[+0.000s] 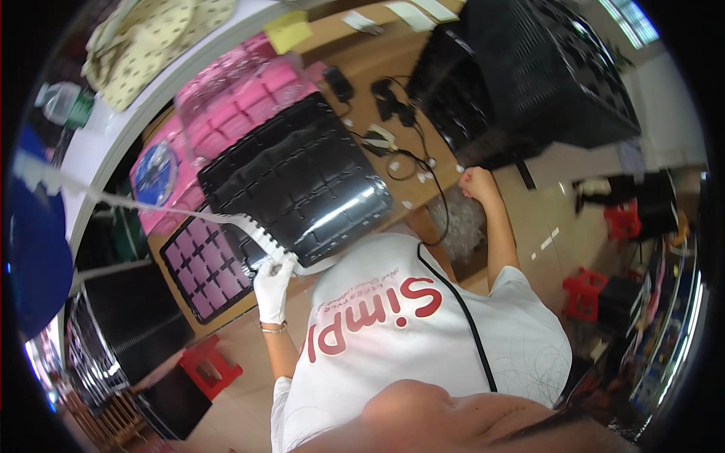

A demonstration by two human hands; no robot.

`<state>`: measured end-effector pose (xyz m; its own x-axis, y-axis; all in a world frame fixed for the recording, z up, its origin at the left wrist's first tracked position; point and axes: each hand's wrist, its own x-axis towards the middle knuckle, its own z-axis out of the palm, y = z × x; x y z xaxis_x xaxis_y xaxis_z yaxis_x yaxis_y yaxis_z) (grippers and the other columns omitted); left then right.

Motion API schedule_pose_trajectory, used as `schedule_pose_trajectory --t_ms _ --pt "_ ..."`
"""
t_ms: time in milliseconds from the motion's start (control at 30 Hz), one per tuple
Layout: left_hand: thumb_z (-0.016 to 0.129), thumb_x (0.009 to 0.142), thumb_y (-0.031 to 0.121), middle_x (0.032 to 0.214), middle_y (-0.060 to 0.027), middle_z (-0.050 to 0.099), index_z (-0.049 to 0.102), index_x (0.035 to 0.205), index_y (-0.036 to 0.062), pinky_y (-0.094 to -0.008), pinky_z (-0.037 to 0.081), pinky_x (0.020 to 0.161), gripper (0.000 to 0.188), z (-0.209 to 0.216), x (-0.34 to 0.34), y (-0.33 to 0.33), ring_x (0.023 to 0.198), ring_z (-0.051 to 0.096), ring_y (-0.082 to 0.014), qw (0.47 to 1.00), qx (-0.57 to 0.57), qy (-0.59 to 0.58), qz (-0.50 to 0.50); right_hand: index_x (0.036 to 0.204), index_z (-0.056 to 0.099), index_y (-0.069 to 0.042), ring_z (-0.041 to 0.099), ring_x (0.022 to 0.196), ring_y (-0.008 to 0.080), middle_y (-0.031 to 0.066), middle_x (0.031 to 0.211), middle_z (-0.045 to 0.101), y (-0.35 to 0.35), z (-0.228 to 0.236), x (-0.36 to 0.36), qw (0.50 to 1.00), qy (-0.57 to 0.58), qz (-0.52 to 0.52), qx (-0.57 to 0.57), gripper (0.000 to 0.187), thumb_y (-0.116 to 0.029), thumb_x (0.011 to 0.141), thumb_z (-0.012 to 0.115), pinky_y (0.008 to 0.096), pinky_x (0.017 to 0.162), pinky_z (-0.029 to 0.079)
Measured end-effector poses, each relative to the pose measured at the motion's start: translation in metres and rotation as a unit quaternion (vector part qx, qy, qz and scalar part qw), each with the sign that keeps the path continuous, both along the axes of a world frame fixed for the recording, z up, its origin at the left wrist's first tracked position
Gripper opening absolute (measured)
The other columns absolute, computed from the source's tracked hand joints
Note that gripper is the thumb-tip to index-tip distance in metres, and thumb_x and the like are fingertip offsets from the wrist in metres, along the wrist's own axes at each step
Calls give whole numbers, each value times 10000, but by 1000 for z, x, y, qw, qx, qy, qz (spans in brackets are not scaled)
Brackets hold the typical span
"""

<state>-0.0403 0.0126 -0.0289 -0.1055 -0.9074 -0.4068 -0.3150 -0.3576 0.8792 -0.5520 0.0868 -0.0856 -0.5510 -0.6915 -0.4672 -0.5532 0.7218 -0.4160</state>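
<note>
My left hand (273, 291), in a white glove, pinches a white strip (257, 228) edged with small black pieces. The strip trails away leftward over the trays. Bare and closed, my right hand (477, 183) is by the table's right edge, near a tall stack of black trays (521, 83). Whether its fingers hold anything small I cannot make out. In front of me lies a black plastic tray (294, 177) with moulded compartments and a shiny near edge. Beside my left hand, a black grid tray (204, 268) has pinkish-purple cells.
Pink bubble wrap (242, 102) lies behind the black tray, with a blue round roll (155, 174) at its left. Black cables (404, 113) and white scraps cover the right of the wooden table. A clear plastic bag (457, 226) sits below. Red stools (210, 366) stand on the floor.
</note>
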Motion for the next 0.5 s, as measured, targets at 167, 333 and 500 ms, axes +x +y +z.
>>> schedule_pose_trajectory --t_ms 167,333,500 --pt "711 838 41 910 -22 695 668 1040 -21 -207 492 711 216 -12 53 24 770 612 -62 997 49 38 39 876 647 -6 633 702 193 97 772 642 -163 66 119 886 -60 252 -384 142 -126 819 697 304 648 494" --pt "766 807 173 861 -20 701 689 987 -1 -242 497 711 262 -24 70 47 749 619 -99 996 33 -55 -56 921 646 -29 616 928 329 130 966 649 -333 57 215 726 -49 433 -532 121 -74 812 615 402 793 502" --pt "785 784 248 818 -44 698 705 969 27 -261 508 725 299 -16 63 59 755 626 -104 976 72 -149 -142 939 645 -51 560 1059 327 130 1073 605 -427 25 258 709 118 528 -451 169 -70 779 594 429 843 490"
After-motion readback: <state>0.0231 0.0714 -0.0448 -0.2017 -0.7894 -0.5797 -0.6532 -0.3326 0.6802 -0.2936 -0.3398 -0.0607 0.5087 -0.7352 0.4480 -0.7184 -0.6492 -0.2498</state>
